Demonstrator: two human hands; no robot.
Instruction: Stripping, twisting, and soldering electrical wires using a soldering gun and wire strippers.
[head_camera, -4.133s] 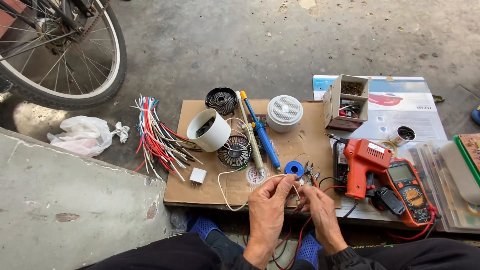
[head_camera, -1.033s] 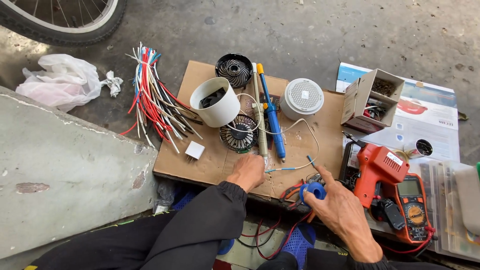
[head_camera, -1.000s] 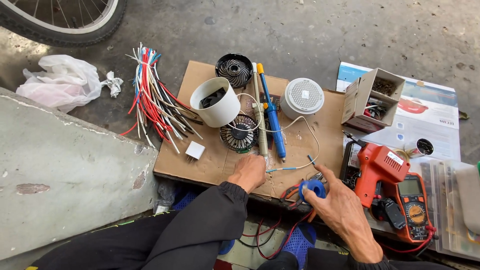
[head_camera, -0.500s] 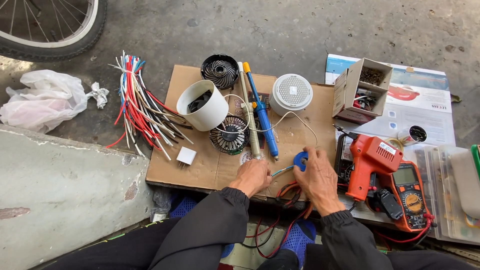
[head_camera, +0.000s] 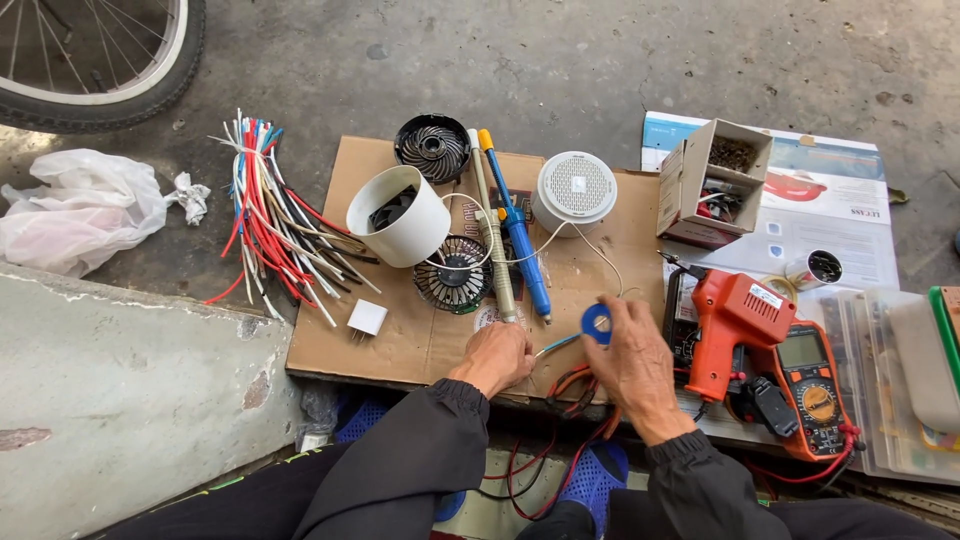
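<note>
Blue tape roll (head_camera: 597, 323) work on cardboard sheet (head_camera: 400, 340).
Right hand (head_camera: 632, 365) pinched the roll; left hand (head_camera: 497, 355) closed on thin blue wire (head_camera: 556, 345).

A person seen from above, both arms in long dark sleeves — charcoal or black cloth, loosely creased, ending in gathered cuffs at the wrists. The left hand (head_camera: 497, 355) and the right hand (head_camera: 632, 362) are bare, with no gloves, rings or watch showing. Dark trousers cover the legs, a thin green line along one seam, and blue mesh shoes show below.
</note>
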